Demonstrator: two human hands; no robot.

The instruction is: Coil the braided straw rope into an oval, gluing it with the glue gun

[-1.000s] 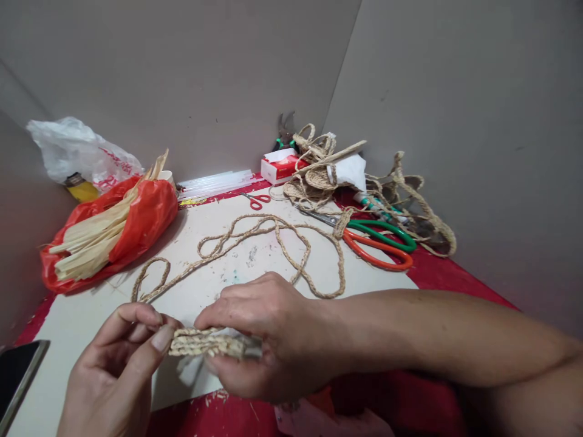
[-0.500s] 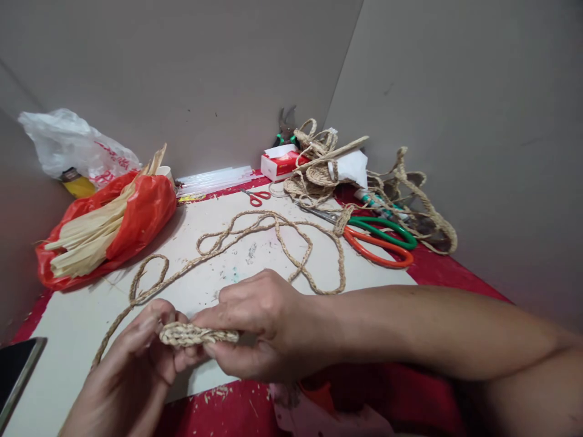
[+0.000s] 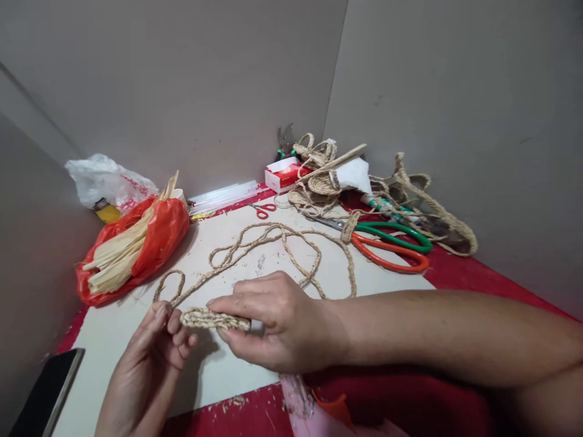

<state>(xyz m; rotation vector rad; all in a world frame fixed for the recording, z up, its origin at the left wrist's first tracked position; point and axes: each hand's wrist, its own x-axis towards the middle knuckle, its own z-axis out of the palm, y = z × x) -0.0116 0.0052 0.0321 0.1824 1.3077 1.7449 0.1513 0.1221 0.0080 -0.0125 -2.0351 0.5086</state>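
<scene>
A flat coil of braided straw cord (image 3: 214, 318) is seen edge-on in front of me. My right hand (image 3: 273, 321) grips it between thumb and fingers, the thumb below. At the coil's left end, my left hand (image 3: 157, 346) has its thumb and forefinger pinched together; whatever is between them is too small to make out. Its other fingers are curled beside the coil. A long loose length of braided cord (image 3: 255, 240) loops over the white board (image 3: 246, 364) and passes behind my left hand.
Large scissors (image 3: 392, 243) with green and orange handles lie right, small red scissors (image 3: 264, 209) at the back. A red bag (image 3: 168, 224) holds dry straw leaves (image 3: 121, 252). Glue sticks (image 3: 228, 194), a red box (image 3: 286, 173) and braided pieces (image 3: 319, 182) line the walls. A phone (image 3: 50, 394) lies left.
My left hand has drawn slightly away from the coil, uncovering more of its left end. The right hand keeps its hold. The whole view has shifted, with things appearing farther right and lower.
</scene>
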